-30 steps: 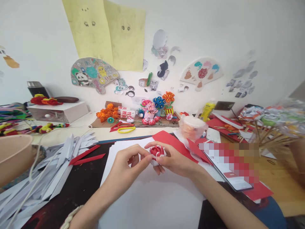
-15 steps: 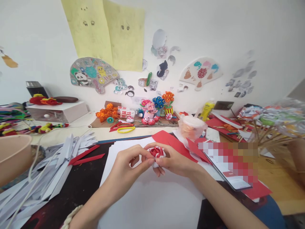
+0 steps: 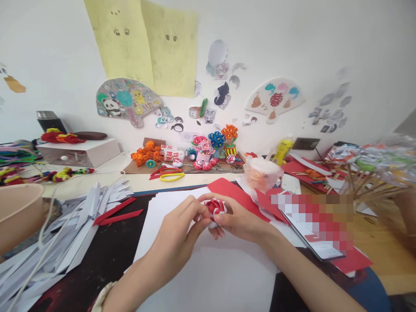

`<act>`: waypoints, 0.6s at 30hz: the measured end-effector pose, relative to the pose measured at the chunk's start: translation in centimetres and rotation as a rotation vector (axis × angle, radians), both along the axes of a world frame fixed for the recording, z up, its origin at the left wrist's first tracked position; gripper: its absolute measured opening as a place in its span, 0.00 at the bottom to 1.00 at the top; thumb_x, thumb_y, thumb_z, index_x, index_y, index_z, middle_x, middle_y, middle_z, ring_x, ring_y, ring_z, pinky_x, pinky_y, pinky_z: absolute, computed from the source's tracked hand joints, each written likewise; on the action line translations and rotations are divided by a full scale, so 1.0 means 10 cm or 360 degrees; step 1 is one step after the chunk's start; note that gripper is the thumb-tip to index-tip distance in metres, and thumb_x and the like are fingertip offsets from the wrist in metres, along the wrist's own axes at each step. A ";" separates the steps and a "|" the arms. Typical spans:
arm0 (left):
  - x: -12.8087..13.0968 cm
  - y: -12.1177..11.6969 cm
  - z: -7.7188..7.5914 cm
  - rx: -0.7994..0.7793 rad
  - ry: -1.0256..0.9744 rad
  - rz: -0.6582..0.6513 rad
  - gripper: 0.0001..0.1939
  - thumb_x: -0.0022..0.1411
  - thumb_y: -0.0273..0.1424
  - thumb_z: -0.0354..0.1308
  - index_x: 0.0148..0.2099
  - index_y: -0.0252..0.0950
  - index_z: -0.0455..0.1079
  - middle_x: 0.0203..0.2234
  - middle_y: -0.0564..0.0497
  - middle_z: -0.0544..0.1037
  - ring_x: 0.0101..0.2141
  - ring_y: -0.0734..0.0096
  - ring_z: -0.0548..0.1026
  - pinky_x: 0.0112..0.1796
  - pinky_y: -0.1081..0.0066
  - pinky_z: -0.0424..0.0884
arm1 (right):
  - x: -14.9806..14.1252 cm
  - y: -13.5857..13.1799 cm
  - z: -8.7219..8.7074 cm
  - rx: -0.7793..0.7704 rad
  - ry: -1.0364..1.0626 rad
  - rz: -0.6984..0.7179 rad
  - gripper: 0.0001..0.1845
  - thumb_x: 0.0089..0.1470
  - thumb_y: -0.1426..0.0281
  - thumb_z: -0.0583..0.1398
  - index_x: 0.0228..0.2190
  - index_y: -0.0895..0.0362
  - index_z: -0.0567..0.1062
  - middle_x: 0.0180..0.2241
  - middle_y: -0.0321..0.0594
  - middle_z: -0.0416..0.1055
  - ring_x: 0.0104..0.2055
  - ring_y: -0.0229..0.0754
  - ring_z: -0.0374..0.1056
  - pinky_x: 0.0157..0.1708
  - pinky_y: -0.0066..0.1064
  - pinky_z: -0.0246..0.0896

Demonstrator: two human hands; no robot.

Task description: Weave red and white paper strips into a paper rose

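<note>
A small red and white folded paper flower (image 3: 215,206) is held between both my hands above a large white sheet (image 3: 208,273). My left hand (image 3: 180,227) pinches its left side with thumb and fingers. Cupping the flower from the right and below, my right hand (image 3: 238,219) grips it with fingertips curled under. Part of the flower's underside is hidden by my fingers.
White and red paper strips (image 3: 74,221) lie at the left beside a tan bowl (image 3: 17,212). Red paper (image 3: 234,190), a plastic-wrapped cup (image 3: 261,172) and a phone (image 3: 312,234) sit to the right. Paper flower crafts (image 3: 208,149) stand by the wall.
My left hand has closed in on the flower and rolled slightly over it. The flower and my right hand have stayed in nearly the same place.
</note>
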State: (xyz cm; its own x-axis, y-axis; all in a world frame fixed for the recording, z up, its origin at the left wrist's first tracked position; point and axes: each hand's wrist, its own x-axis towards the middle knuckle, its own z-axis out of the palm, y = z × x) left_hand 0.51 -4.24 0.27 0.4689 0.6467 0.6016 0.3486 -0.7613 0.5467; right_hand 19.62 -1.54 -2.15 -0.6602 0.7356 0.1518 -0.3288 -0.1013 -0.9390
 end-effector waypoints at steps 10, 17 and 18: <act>-0.09 0.03 0.04 0.0036 0.0028 0.0007 0.03 0.65 0.25 0.57 0.39 0.38 0.71 0.31 0.54 0.74 0.32 0.75 0.70 0.32 0.76 0.63 | 0.02 -0.02 0.05 -0.0034 -0.0127 -0.0121 0.27 0.48 0.68 0.70 0.49 0.54 0.71 0.31 0.34 0.69 0.27 0.32 0.64 0.26 0.26 0.55; -0.08 0.02 0.04 0.0057 0.0051 -0.0017 0.03 0.65 0.25 0.58 0.40 0.38 0.71 0.31 0.54 0.75 0.32 0.76 0.71 0.34 0.76 0.65 | 0.01 -0.02 0.04 -0.0068 -0.0065 -0.0196 0.30 0.46 0.69 0.70 0.51 0.52 0.69 0.33 0.35 0.69 0.31 0.34 0.62 0.30 0.27 0.56; -0.08 0.02 0.04 0.0047 0.0049 -0.0020 0.03 0.65 0.25 0.58 0.39 0.38 0.72 0.30 0.55 0.75 0.32 0.76 0.71 0.33 0.76 0.65 | 0.01 -0.02 0.04 -0.0063 -0.0052 -0.0213 0.30 0.47 0.69 0.70 0.51 0.52 0.69 0.33 0.35 0.69 0.31 0.34 0.62 0.30 0.27 0.56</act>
